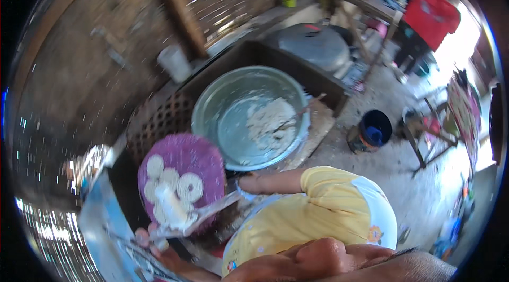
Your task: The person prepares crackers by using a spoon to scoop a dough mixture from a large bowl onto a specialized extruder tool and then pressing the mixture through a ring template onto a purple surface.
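Note:
A pale two-handled press (208,211) with a white cylinder at its middle is held slantwise over a round purple tray (211,161). My left hand (151,240) is closed round its lower left end. At the upper right end my right hand (248,183) grips it, fingers partly hidden and blurred. Several white coiled dough rounds (190,187) lie on the tray, some partly covered by the press. Just beyond my right hand stands a large green-blue basin (225,123) with crumbly white dough (269,117) and a wooden stick (303,111) in it.
A brown lattice basket (159,120) sits beside the tray. Behind the basin are a white container (175,63) and a big metal lid (313,46). On the floor to the right stand a dark bucket (375,129) and a wooden-legged stand (432,136).

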`<state>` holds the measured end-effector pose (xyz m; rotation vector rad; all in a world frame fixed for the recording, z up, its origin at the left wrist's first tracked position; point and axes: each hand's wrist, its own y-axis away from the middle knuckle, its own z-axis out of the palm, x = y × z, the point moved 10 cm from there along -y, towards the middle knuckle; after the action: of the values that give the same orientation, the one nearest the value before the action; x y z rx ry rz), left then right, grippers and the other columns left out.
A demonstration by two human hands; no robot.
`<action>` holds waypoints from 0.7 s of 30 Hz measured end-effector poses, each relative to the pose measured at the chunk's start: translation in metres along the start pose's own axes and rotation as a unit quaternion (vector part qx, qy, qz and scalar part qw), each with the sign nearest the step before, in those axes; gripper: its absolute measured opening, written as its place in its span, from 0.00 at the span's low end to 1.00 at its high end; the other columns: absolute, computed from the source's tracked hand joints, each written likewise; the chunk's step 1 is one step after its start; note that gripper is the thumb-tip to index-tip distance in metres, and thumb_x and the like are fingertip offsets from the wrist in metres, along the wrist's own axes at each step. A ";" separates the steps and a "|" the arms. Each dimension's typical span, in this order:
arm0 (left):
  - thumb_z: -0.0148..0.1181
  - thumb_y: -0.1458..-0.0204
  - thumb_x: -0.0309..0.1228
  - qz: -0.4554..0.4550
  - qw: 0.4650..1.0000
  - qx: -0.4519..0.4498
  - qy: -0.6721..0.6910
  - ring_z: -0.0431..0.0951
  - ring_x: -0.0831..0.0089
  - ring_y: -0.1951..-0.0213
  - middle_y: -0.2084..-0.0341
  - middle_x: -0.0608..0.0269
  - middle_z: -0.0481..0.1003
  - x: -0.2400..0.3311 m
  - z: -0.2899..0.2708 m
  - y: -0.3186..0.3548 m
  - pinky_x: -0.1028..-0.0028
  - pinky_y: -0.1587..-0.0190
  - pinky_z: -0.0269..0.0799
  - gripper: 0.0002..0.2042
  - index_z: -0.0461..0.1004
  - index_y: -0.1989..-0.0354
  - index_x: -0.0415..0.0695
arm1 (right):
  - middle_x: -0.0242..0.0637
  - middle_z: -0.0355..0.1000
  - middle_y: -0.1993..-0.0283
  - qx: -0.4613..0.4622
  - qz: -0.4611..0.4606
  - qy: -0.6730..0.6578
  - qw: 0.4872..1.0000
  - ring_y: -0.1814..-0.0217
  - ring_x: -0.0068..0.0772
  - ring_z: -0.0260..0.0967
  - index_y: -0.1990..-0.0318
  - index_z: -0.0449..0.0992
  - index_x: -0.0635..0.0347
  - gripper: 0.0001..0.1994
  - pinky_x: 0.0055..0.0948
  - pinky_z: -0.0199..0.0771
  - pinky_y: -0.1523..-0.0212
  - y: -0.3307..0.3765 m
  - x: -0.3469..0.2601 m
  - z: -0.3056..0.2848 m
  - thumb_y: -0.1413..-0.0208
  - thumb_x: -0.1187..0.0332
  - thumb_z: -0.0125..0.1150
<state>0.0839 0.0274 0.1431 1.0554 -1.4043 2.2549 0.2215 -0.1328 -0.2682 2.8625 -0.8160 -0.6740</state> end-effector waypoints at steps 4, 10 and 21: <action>0.58 0.57 0.29 -0.004 1.000 -0.006 0.007 0.64 0.65 0.60 0.67 0.65 0.64 -0.006 -0.007 -0.005 0.56 0.54 0.70 0.13 0.65 0.62 0.44 | 0.35 0.68 0.68 -0.019 0.021 0.057 0.998 0.60 0.33 0.65 0.73 0.68 0.49 0.07 0.44 0.64 0.54 -0.019 -0.002 0.019 0.54 0.60 0.47; 0.58 0.57 0.28 -0.014 0.999 -0.027 0.035 0.64 0.65 0.60 0.67 0.65 0.64 -0.017 0.001 -0.005 0.57 0.55 0.70 0.13 0.65 0.62 0.44 | 0.41 0.66 0.60 0.044 -0.004 0.029 0.999 0.55 0.42 0.64 0.63 0.67 0.54 0.11 0.47 0.64 0.55 0.005 -0.004 -0.017 0.55 0.63 0.46; 0.58 0.58 0.28 -0.027 0.998 -0.042 0.050 0.64 0.65 0.60 0.67 0.64 0.64 -0.020 0.016 0.009 0.58 0.55 0.70 0.13 0.66 0.63 0.44 | 0.47 0.69 0.66 0.112 -0.063 -0.149 0.980 0.62 0.48 0.67 0.60 0.69 0.61 0.15 0.38 0.67 0.61 0.103 -0.080 -0.161 0.59 0.70 0.55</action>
<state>0.0999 0.0118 0.1276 0.9303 -1.3991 2.1587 0.1812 -0.1839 -0.0718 3.0813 -0.7953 -1.1164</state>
